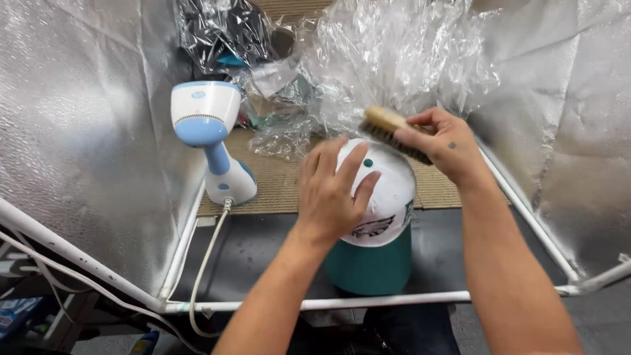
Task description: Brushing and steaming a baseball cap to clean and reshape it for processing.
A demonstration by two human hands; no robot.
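Brushing a white and green cap

Left hand (332, 194) lies flat on the cap (384, 217), fingers released; right hand (444, 144) fingers grasp a wooden brush (388, 130) against its crown.

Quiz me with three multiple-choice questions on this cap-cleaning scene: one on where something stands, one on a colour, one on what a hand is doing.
1. Where does the steamer stand?
A. Left of the cap
B. Right of the cap
C. On top of the cap

2. What colour is the cap's brim?
A. Red
B. Green
C. Yellow

3. What is the right hand doing?
A. Resting open and holding nothing
B. Gripping the steamer
C. Holding a brush against the cap

Answers: 1 A, it stands upright on the mat, left of the cap. 2 B, the brim is green under a white crown. 3 C, its fingers grip the brush, while the left hand steadies the crown.
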